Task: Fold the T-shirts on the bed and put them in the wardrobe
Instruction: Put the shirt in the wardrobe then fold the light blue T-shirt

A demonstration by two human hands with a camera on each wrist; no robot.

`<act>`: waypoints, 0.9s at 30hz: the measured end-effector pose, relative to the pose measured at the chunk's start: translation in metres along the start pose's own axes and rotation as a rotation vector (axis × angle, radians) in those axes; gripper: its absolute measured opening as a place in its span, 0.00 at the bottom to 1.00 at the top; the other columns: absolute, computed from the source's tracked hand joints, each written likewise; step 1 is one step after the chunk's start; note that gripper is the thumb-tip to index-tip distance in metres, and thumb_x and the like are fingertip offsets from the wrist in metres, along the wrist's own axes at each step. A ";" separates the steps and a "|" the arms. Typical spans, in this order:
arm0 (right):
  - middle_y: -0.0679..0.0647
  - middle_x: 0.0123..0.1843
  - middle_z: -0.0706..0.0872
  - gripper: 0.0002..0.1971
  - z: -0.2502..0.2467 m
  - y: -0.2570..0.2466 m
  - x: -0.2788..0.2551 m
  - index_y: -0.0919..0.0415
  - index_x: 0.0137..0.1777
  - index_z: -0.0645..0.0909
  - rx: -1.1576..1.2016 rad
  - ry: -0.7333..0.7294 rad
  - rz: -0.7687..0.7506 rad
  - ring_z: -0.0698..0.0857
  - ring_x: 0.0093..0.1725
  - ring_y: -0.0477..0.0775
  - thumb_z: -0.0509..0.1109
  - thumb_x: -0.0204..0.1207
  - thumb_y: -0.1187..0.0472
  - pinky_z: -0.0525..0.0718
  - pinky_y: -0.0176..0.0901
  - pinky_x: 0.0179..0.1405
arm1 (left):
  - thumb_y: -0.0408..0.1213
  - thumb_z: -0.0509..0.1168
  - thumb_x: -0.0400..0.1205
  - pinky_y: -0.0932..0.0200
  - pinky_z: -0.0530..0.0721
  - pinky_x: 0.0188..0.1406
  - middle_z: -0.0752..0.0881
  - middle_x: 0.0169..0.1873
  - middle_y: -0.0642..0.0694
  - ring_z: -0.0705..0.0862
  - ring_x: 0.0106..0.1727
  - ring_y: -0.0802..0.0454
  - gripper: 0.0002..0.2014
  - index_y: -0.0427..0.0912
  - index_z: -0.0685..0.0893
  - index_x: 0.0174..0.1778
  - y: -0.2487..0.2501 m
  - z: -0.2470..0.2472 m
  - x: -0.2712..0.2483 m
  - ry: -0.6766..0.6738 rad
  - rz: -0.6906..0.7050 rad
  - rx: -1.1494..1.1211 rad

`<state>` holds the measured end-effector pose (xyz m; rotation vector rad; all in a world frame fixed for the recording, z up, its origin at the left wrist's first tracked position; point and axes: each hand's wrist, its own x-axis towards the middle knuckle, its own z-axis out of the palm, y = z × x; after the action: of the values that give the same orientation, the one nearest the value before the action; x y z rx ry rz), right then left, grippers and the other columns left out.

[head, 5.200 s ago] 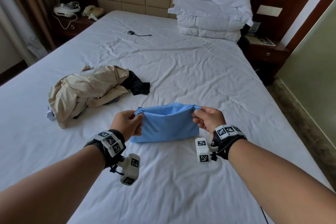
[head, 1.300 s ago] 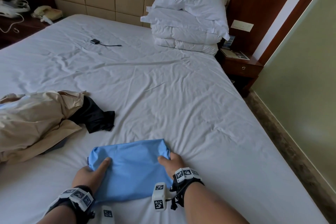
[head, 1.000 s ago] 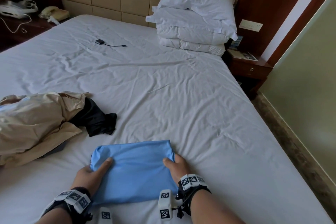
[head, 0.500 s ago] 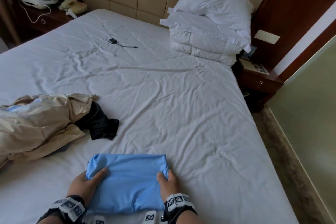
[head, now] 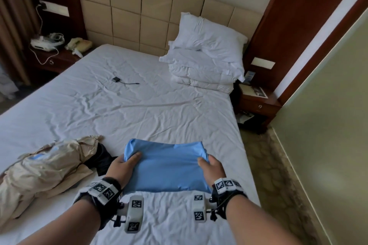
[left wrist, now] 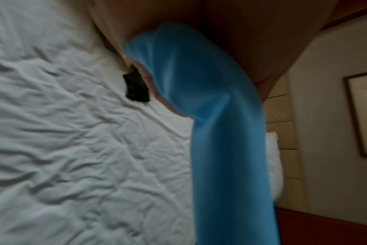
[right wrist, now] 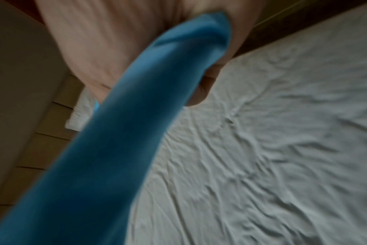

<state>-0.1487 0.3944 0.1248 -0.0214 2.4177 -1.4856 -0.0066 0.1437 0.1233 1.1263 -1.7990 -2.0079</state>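
Folded blue T-shirt (head: 166,167) sits between both hands, lifted just off the bed (head: 159,109) per the wrist views. Left hand (head: 121,168) grips its left edge, thumb on top, fingers underneath; right hand (head: 212,167) grips the right edge the same way. Fabric looks soft, light, limp, probably a bit slick: it sags in the middle, so the fold could slip open. Best held at both side edges or supported flat from below. Left of the left hand: beige garment pile (head: 43,171) with a black garment (head: 101,157), unfolded. Beyond the hands: 1 pillow stack (head: 207,59). Wardrobe not in view.
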 end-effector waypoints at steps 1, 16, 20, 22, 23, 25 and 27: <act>0.64 0.46 0.91 0.16 -0.020 -0.017 -0.004 0.61 0.47 0.86 0.011 0.006 -0.014 0.91 0.46 0.66 0.71 0.71 0.48 0.90 0.60 0.49 | 0.61 0.76 0.67 0.35 0.90 0.51 0.93 0.39 0.38 0.92 0.44 0.34 0.26 0.40 0.90 0.45 0.024 0.010 -0.011 -0.012 0.025 0.008; 0.52 0.49 0.91 0.07 -0.347 -0.183 -0.080 0.51 0.51 0.86 -0.012 0.273 -0.208 0.90 0.50 0.56 0.67 0.83 0.53 0.88 0.50 0.51 | 0.48 0.70 0.83 0.43 0.89 0.48 0.90 0.46 0.37 0.89 0.45 0.37 0.09 0.46 0.86 0.46 0.286 0.211 -0.178 -0.252 0.310 0.059; 0.55 0.44 0.88 0.10 -0.413 -0.198 -0.105 0.58 0.54 0.85 -0.029 0.372 -0.212 0.85 0.40 0.52 0.64 0.86 0.54 0.81 0.39 0.36 | 0.51 0.70 0.83 0.47 0.87 0.33 0.89 0.45 0.35 0.90 0.44 0.32 0.14 0.42 0.86 0.51 0.320 0.260 -0.206 -0.379 0.324 0.058; 0.58 0.43 0.87 0.13 -0.439 -0.202 -0.119 0.61 0.53 0.85 -0.055 0.427 -0.205 0.83 0.39 0.54 0.64 0.85 0.52 0.78 0.45 0.39 | 0.51 0.70 0.83 0.47 0.87 0.33 0.89 0.46 0.35 0.89 0.45 0.33 0.15 0.42 0.86 0.52 0.333 0.280 -0.219 -0.432 0.340 0.072; 0.58 0.41 0.86 0.14 -0.450 -0.203 -0.126 0.62 0.53 0.85 -0.055 0.464 -0.206 0.82 0.39 0.55 0.64 0.84 0.51 0.77 0.45 0.38 | 0.51 0.69 0.83 0.46 0.88 0.36 0.89 0.47 0.36 0.89 0.46 0.34 0.15 0.42 0.85 0.52 0.340 0.289 -0.226 -0.459 0.358 0.076; 0.55 0.38 0.84 0.14 -0.469 -0.201 -0.139 0.62 0.50 0.84 -0.044 0.551 -0.198 0.81 0.37 0.55 0.65 0.83 0.52 0.77 0.45 0.37 | 0.51 0.69 0.84 0.47 0.88 0.41 0.89 0.48 0.36 0.89 0.47 0.36 0.15 0.42 0.85 0.53 0.350 0.309 -0.237 -0.522 0.396 0.089; 0.53 0.37 0.84 0.12 -0.485 -0.198 -0.155 0.61 0.49 0.85 -0.026 0.619 -0.192 0.81 0.35 0.54 0.65 0.83 0.53 0.78 0.44 0.36 | 0.52 0.69 0.83 0.48 0.87 0.39 0.90 0.48 0.37 0.89 0.45 0.37 0.15 0.43 0.86 0.53 0.357 0.328 -0.247 -0.575 0.407 0.099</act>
<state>-0.1564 0.7502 0.5396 0.2414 2.9859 -1.7439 -0.1677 0.4621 0.5339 0.1532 -2.1767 -2.1245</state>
